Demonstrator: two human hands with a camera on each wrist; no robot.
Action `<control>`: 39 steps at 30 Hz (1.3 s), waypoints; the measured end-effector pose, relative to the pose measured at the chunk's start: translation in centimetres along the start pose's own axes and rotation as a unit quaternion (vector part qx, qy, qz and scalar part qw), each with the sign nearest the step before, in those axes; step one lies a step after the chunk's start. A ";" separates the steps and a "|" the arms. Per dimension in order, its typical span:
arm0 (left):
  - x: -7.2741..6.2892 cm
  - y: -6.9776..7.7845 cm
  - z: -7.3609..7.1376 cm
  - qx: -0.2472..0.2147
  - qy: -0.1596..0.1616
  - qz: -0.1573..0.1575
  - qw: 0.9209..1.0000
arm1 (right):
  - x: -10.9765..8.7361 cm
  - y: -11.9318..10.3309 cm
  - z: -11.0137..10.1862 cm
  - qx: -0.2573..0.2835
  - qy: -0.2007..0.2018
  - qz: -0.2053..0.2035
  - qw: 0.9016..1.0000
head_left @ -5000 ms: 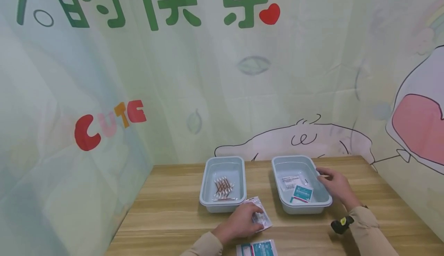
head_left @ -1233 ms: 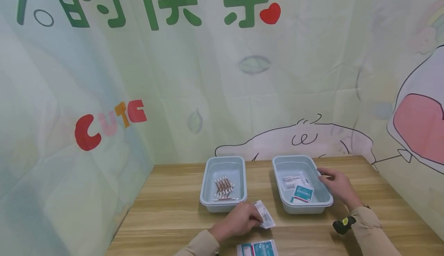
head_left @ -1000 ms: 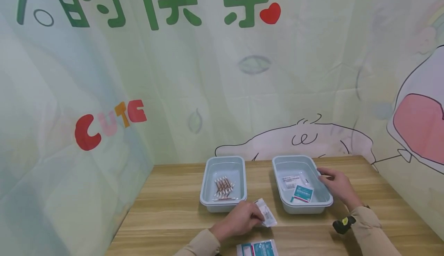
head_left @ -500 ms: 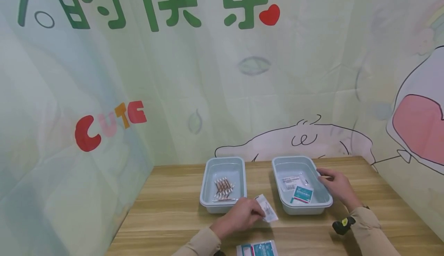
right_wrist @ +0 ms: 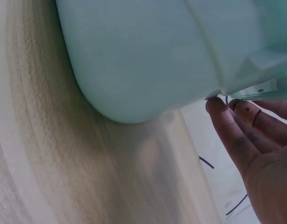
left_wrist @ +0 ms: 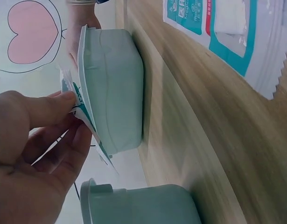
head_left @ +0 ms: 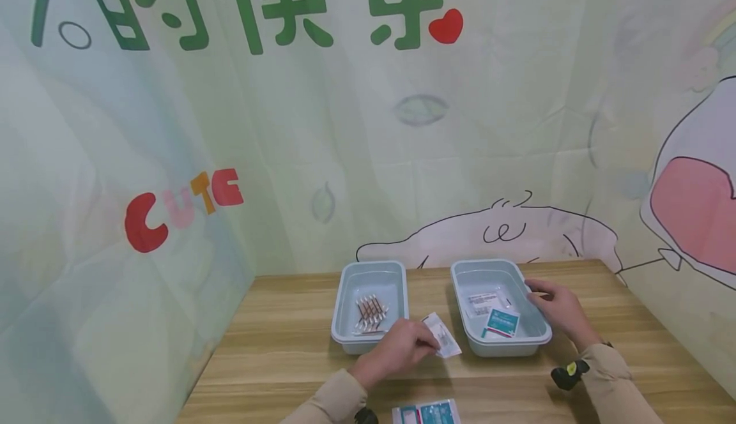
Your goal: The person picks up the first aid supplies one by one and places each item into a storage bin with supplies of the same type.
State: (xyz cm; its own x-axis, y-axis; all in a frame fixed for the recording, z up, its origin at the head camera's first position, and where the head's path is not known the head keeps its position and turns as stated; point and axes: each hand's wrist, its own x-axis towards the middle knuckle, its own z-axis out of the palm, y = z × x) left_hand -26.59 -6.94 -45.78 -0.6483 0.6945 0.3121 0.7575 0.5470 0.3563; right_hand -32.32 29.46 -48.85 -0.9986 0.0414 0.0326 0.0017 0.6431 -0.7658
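Note:
My left hand [head_left: 400, 345] pinches a small flat teal-and-white medical packet [head_left: 443, 336] between thumb and fingers. In the left wrist view the packet [left_wrist: 89, 119] is tilted nearly edge-on, clear of the table and overlapping the right-hand bin [left_wrist: 117, 88]. In the head view it hangs in the gap between two light blue plastic bins, its whitish side showing. At the right bin's [head_left: 500, 348] right side, my right hand [head_left: 563, 309] grips the rim; the right wrist view shows thumb and fingers [right_wrist: 222, 119] at that edge. Inside this bin lie a teal packet [head_left: 502, 323] and a clear-and-white packet [head_left: 484, 304].
The left bin [head_left: 368, 346] holds a row of brown-stemmed cotton swabs [head_left: 370, 309] in clear wrap. Another teal-and-white packet [head_left: 428, 412] with a clear window lies near the front of the wooden table [head_left: 276, 347]. A printed curtain [head_left: 322, 124] stands behind the table.
Five seconds ago the left hand lay over the packet on the table; now it holds it raised, a little farther forward. The right hand and both bins stay put.

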 end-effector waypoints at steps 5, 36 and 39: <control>0.1 0.0 0.1 0.006 0.007 0.006 1.000 | 0.0 0.0 0.0 0.003 -0.004 0.000 1.000; 2.0 0.6 -0.8 -0.023 0.034 -0.025 0.999 | 0.2 0.3 0.0 -0.002 -0.003 -0.004 1.000; 2.2 0.7 -0.9 -0.027 0.032 -0.026 0.999 | 0.2 0.4 0.0 -0.002 -0.002 -0.005 1.000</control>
State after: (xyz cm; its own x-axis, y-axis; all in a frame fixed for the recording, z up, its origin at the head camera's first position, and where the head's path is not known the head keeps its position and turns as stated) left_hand -27.59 -5.45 -44.05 -0.6918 0.6335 0.3464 0.7182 0.5546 0.4202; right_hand -32.54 29.71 -49.13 -0.9987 0.0320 0.0384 -0.0086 0.6472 -0.7623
